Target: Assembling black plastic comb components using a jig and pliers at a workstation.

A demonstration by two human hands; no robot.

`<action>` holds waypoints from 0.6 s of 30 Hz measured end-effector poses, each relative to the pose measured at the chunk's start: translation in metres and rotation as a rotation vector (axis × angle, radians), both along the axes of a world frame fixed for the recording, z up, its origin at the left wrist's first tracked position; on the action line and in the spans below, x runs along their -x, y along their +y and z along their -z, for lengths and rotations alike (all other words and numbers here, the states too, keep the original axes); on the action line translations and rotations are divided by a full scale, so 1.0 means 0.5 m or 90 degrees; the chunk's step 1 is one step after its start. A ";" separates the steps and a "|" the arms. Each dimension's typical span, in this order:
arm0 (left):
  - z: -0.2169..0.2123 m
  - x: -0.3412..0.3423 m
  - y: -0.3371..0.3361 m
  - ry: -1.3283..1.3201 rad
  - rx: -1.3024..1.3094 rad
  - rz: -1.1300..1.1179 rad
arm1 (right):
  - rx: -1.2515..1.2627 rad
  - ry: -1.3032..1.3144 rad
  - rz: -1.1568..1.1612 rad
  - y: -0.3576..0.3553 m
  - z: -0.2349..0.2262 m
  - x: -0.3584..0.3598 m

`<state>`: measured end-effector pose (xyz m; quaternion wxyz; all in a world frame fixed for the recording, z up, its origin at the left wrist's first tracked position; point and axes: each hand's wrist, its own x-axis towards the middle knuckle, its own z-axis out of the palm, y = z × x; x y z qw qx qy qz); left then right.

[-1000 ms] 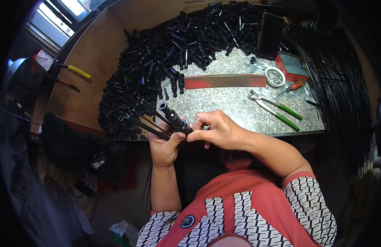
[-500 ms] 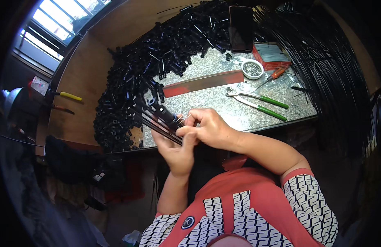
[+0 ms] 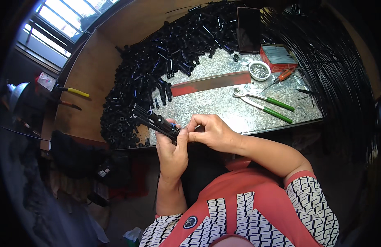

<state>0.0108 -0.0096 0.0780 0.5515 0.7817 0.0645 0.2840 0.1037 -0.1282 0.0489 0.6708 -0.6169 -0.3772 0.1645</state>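
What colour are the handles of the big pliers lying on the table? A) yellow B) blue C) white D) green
D: the pliers lie on the speckled table with two green handles pointing right, away from the left hand and right hand, which hold a black tube.

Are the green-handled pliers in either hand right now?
No. The green-handled pliers lie on the table, apart from both hands, which hold a bundle of black tubes.
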 end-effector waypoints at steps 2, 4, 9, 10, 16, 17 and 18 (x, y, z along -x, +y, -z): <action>-0.001 -0.001 0.003 0.009 -0.019 0.002 | 0.008 0.077 -0.023 -0.001 0.000 -0.004; 0.000 -0.001 0.006 0.006 -0.055 -0.013 | 0.043 0.102 -0.067 -0.003 -0.002 -0.009; 0.001 0.002 0.003 -0.008 -0.049 -0.014 | 0.070 0.114 -0.121 -0.005 -0.005 -0.026; -0.001 0.002 0.000 -0.004 -0.044 -0.015 | 0.077 0.105 -0.137 -0.005 -0.004 -0.030; -0.001 0.002 -0.007 -0.035 -0.079 -0.033 | 0.070 0.128 -0.170 -0.001 0.000 -0.035; -0.001 0.001 -0.009 -0.035 -0.080 -0.033 | 0.070 0.128 -0.170 -0.001 0.000 -0.037; 0.000 -0.001 -0.013 -0.052 -0.074 -0.033 | 0.073 0.141 -0.182 -0.001 0.000 -0.039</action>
